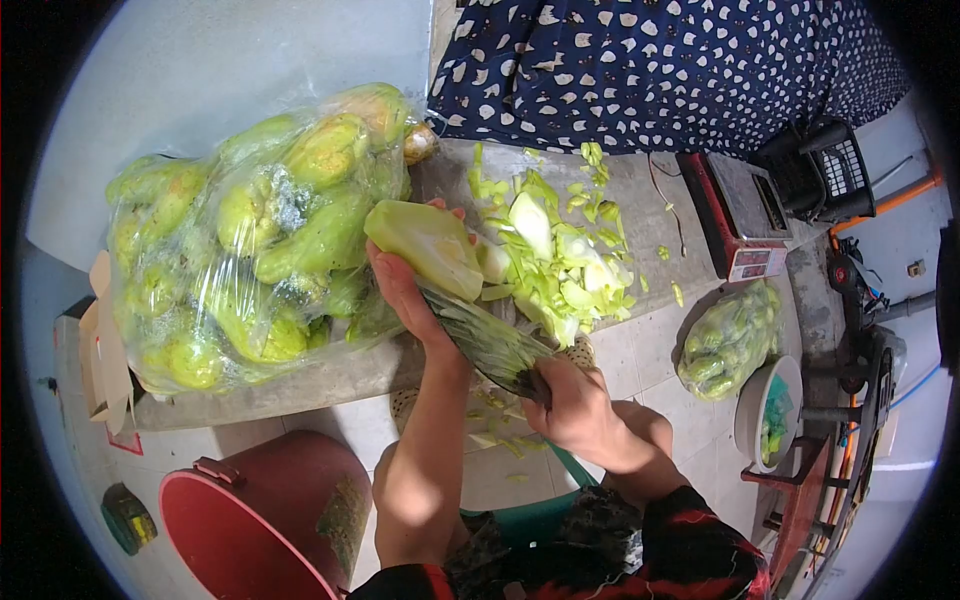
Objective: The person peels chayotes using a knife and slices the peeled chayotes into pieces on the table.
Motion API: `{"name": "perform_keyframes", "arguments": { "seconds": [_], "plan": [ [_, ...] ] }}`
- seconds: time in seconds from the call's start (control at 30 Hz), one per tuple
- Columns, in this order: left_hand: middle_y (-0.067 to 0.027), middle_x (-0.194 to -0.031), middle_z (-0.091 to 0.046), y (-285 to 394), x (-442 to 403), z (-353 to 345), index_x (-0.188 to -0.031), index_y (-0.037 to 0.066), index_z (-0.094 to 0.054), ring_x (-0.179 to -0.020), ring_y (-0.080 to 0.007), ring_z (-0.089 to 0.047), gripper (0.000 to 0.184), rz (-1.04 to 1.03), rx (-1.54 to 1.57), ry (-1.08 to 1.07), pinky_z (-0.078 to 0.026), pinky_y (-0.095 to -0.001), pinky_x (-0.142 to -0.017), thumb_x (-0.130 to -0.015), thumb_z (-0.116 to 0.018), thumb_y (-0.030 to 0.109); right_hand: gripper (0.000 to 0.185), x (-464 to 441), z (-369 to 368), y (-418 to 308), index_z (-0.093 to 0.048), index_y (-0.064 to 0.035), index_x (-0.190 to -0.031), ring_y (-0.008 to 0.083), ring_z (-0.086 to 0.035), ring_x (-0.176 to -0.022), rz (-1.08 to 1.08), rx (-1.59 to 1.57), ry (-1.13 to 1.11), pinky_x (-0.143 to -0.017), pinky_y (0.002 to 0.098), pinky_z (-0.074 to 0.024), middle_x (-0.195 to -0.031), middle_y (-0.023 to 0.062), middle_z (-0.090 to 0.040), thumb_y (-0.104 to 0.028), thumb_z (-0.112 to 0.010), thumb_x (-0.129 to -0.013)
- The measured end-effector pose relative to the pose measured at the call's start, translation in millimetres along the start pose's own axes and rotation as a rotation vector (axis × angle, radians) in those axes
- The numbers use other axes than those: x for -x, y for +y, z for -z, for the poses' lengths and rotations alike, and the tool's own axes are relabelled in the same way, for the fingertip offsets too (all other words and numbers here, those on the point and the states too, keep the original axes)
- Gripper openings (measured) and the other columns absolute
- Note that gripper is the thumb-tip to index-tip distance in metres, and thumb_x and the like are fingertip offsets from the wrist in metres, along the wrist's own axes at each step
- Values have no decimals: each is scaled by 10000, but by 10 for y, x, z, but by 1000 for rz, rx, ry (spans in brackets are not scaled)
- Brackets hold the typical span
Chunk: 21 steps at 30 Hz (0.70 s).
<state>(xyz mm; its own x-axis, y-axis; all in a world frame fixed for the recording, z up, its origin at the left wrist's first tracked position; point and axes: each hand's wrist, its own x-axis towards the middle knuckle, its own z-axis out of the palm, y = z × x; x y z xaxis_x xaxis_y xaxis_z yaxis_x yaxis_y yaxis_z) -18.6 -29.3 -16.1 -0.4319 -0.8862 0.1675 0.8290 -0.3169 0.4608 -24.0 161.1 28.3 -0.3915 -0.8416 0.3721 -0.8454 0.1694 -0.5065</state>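
Note:
Wrapped round a partly peeled, pale green fruit (425,246) is my left hand (408,300), near the middle of the view. My right hand (577,402) grips the handle end of a broad knife (485,342), whose blade is smeared green and reaches up to the underside of the fruit. Just right of the fruit, a heap of green peelings and pale pieces (570,262) lies on the grey ledge (445,160). Left of my left hand, a large clear plastic bag (240,240) is full of green fruits.
A red bucket (265,515) stands at the lower left. Toward the right are a red scale (735,215), a black basket (825,170), a smaller bag of green produce (733,340) and a white tub (768,413). Patterned dark blue cloth (640,75) hangs behind the ledge.

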Motion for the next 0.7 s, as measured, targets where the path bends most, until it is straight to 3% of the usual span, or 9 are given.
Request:
{"name": "perform_keyframes", "arguments": {
  "seconds": [0.47,0.53,0.7],
  "plan": [
    [-226,-1259,-527,65,66,-88,-1351,43,-356,-1086,-319,-597,609,31,-97,44,-533,-430,-857,-1005,-412,541,345,20,-73,21,-537,18,-993,357,-619,-604,-46,0,21,-506,439,-510,-786,159,-576,-52,-695,-694],
    [-195,-1312,-517,40,67,-21,-1408,122,-404,-1157,-367,-546,673,119,-63,63,-528,-487,-895,-957,-452,619,343,29,-86,31,-533,18,-992,358,-619,-608,-41,15,22,-511,438,-512,-789,157,-578,-51,-694,-697],
    [-199,-1309,-519,-63,125,25,-1402,102,-409,-1146,-369,-547,670,145,-69,45,-531,-483,-889,-963,-441,608,338,-6,-106,58,-523,17,-988,366,-623,-622,-27,69,33,-522,439,-516,-797,162,-583,-55,-693,-705]
  ]
}}
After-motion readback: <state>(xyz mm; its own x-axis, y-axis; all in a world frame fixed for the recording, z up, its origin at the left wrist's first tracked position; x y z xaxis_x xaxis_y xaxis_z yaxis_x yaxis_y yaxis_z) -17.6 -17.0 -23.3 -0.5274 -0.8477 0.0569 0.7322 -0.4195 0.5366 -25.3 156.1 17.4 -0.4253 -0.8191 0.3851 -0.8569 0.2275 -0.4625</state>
